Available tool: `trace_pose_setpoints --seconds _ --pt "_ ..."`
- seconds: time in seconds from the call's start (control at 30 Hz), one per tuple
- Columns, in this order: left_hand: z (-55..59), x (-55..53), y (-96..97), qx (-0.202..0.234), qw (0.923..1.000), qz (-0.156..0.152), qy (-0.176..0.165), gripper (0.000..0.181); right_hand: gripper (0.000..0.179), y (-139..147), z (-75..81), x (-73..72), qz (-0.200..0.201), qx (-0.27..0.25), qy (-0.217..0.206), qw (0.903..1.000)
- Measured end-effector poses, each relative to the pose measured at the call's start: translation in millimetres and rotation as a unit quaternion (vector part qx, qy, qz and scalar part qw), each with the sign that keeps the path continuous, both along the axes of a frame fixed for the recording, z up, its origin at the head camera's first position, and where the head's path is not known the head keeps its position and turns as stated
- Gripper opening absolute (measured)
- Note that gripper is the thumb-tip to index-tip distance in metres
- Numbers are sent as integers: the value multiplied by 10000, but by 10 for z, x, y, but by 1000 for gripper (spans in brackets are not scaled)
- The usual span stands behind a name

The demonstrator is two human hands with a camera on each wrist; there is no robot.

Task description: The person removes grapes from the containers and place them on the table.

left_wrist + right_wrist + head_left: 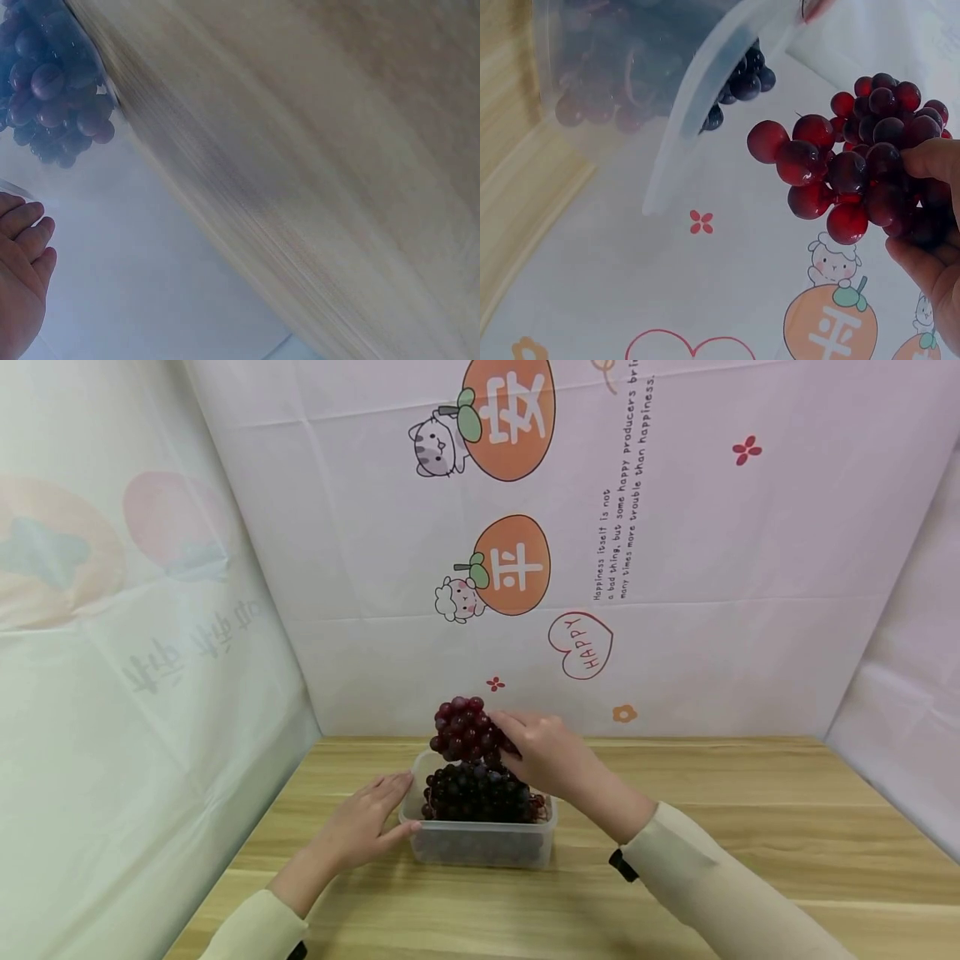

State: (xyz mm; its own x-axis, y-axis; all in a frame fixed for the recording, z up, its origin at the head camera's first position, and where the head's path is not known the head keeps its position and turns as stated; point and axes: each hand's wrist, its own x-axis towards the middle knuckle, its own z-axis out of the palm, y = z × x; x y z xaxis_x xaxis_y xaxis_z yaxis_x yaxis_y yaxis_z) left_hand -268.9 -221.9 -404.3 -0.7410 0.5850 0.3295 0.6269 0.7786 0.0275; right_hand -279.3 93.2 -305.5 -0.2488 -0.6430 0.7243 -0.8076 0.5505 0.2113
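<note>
While the left grip (pixel 366 827) lies uncurled, red grapes (pixel 462 731) jut, pinched, from the right grip (pixel 549 753).

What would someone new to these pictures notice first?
Probably the red grapes, held in the right hand above the translucent box. Next, the dark grapes inside that box, with the left hand at its side. Behind, orange fruit drawings on the white backdrop.

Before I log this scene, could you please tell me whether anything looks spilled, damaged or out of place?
Only the backdrop looks odd: its text runs steeply upward, as if hung sideways. No spill or damage shows: the container sits upright, dark grapes inside, and the right hand holds red grapes.
</note>
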Motion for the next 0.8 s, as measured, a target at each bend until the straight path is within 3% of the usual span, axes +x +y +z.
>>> trace_pose_setpoints --seconds 0.43,0.8 --pt "-12 -11 0 27 10000 -61 12 76 47 184 145 -78 -317 -98 623 9975" --pt "-21 -12 -11 -13 10000 -32 25 76 38 371 183 -128 -713 -277 792 9939"
